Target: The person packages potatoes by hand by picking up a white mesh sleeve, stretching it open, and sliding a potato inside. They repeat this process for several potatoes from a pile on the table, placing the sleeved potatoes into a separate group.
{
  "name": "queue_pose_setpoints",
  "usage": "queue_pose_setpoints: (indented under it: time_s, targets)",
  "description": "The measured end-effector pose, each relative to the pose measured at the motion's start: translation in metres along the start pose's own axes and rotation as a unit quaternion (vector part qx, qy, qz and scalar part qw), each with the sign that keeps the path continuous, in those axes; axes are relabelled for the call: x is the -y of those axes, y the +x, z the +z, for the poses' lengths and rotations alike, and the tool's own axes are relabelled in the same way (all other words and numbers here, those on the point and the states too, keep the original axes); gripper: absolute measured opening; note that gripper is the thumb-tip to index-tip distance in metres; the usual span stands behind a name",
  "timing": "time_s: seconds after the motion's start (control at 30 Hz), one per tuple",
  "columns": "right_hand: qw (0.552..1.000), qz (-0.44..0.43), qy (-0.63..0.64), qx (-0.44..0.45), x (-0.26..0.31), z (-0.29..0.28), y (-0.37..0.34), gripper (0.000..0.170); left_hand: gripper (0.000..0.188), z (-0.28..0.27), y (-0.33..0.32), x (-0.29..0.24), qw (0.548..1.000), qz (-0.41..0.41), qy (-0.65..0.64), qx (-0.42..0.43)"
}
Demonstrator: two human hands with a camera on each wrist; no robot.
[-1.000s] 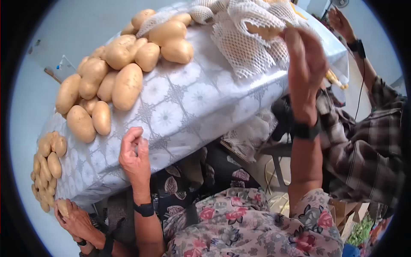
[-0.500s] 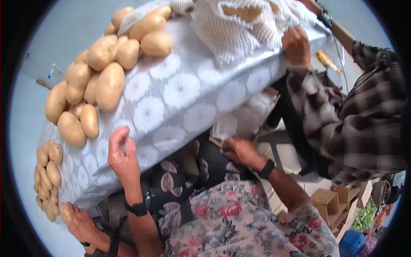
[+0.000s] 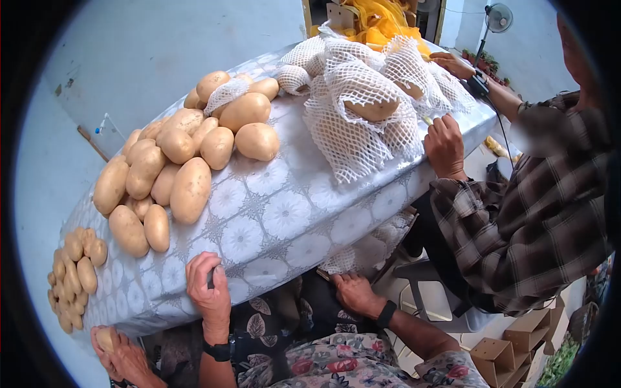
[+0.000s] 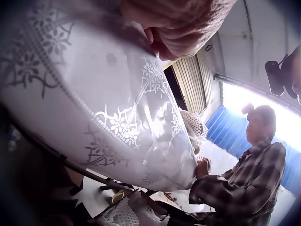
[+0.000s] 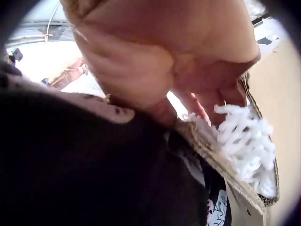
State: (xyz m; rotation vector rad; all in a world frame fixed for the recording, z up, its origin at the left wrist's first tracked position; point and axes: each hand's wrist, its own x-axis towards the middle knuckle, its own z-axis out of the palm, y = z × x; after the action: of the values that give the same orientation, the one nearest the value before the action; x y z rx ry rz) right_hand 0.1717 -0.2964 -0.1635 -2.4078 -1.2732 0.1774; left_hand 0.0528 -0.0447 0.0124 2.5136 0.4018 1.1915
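Note:
My left hand rests at the near edge of the table, fingers loosely bent and holding nothing. Down below the tabletop, my right hand reaches over the rim of a cardboard box. White foam net sleeves lie inside, right at my right fingertips; I cannot tell whether the fingers pinch one. A pile of bare potatoes lies on the table beyond my left hand, with one foam sleeve on top. Farther right, several potatoes in foam sleeves are stacked.
The table has a patterned plastic cover. A person in a plaid shirt sits at the right, a hand on its edge. Lower left, another person's hands hold a potato beside a smaller potato pile. Orange mesh lies behind.
My right hand has come down from above the sleeved potatoes to the box below the table. My left hand stays by the table edge. The head view has shifted.

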Motion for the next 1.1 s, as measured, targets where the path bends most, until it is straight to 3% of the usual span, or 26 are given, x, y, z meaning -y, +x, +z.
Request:
queue_pose_setpoints:
  time_s: [0.23,0.53,0.6,0.73,0.83,0.9,0.97,1.1]
  targets:
    - [0.999,0.009,-0.051,0.012,0.006,-0.002,0.003,0.043,0.013,0.006,-0.002,0.003,1.0,0.018,0.013,-0.013]
    - [0.999,0.04,-0.024,0.021,-0.003,-0.014,0.007,0.038,0.009,0.008,-0.006,0.007,0.996,0.062,0.065,-0.002]
    - [0.996,0.051,-0.031,0.067,-0.01,-0.009,0.007,0.038,0.012,0.007,-0.007,0.008,0.995,0.068,0.073,0.015]
    - [0.986,0.055,-0.029,0.155,-0.015,-0.01,0.013,0.037,0.011,0.002,-0.007,0.011,0.995,0.067,0.033,0.059]
    - [0.99,0.001,-0.036,0.138,-0.032,0.01,0.004,0.042,0.009,-0.004,-0.006,0.011,0.993,0.071,0.025,0.087]
    - [0.981,0.05,0.034,0.182,-0.026,-0.002,0.003,0.048,0.011,-0.012,0.01,0.024,0.981,0.126,-0.063,0.137]
    - [0.984,0.041,0.042,0.166,-0.019,-0.015,0.009,0.047,0.012,-0.011,0.02,0.027,0.977,0.125,-0.124,0.122]
    - [0.974,0.066,0.036,0.214,-0.037,0.001,-0.014,0.047,0.009,-0.026,0.037,0.019,0.968,0.044,-0.159,0.19]
